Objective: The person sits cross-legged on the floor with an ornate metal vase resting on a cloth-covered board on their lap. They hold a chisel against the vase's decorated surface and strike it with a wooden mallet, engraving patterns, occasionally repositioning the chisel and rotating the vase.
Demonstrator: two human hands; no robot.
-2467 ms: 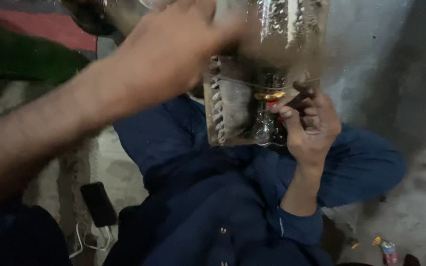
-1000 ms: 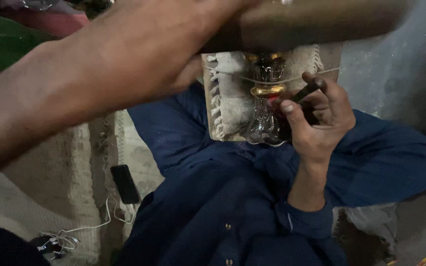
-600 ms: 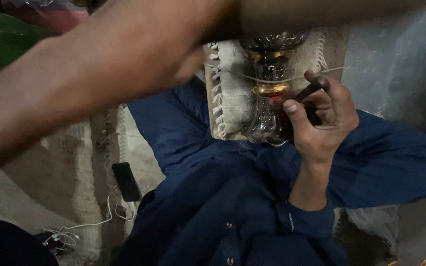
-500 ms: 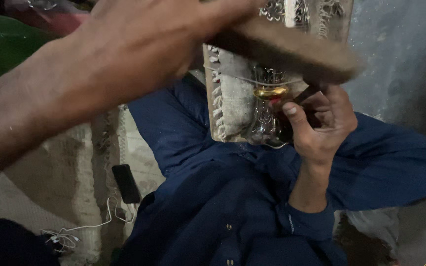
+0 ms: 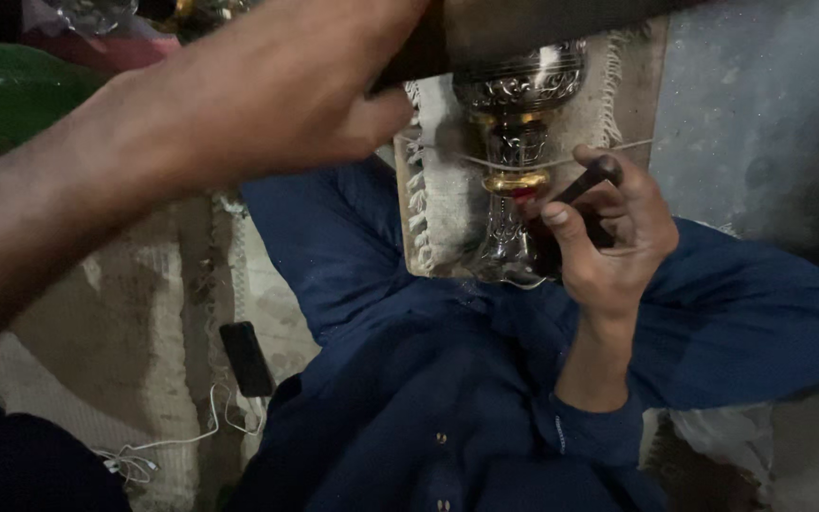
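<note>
An embossed silver goblet [image 5: 514, 161] with a gold band was stood upright on a fringed mat [image 5: 438, 199] at twelve o'clock. A dark punch [image 5: 588, 177] was gripped by the right hand [image 5: 609, 237] at its stem; a wooden mallet [image 5: 523, 24] was clasped by the left hand [image 5: 277, 95] at eleven o'clock.

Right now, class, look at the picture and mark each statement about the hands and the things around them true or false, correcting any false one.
1. The right hand holds a dark rod-like tool. True.
2. The ornate metal stand is bright red all over. False: it is silvery with a gold band.
3. The left hand grips a dark wooden handle. True.
4. The dark phone rests on the lap. False: it lies on the mat beside the leg.
</note>
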